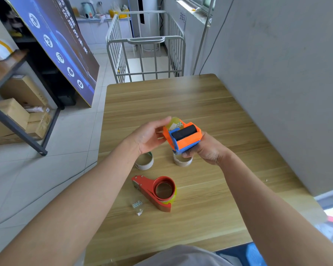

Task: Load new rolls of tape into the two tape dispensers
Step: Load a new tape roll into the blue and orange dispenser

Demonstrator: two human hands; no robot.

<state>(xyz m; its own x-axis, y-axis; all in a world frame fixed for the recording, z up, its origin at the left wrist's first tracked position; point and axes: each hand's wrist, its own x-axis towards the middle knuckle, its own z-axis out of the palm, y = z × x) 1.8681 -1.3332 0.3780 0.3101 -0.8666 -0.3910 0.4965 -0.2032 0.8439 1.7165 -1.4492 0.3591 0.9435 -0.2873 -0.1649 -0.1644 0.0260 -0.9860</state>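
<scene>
Currently I have both hands up over the wooden table (200, 104), working together on the orange dispenser (186, 143). My right hand (207, 149) grips it from underneath, fingers curled round the blue-edged body, so its black roller (184, 132) faces up toward the camera. My left hand (151, 136) is at the far left side of it, with thumb and fingers pinching the clear tape roll (173, 124) that sits in the dispenser; a small dotted tab shows on the tape.

Below the hands two empty cores stand on the table: a white core (144, 162) under my left wrist and a brown core (183, 161) under my right hand, near each other but apart. Closer to me lies the red dispenser (152, 189) on its side, untouched, with a yellowish roll seated round its hub. Just beside it on the left lies a crumpled scrap of tape (137, 205) with a dotted piece.

Beyond the table stands a white metal cart (146, 54), and a blue poster board (62, 45) leans at the left.
</scene>
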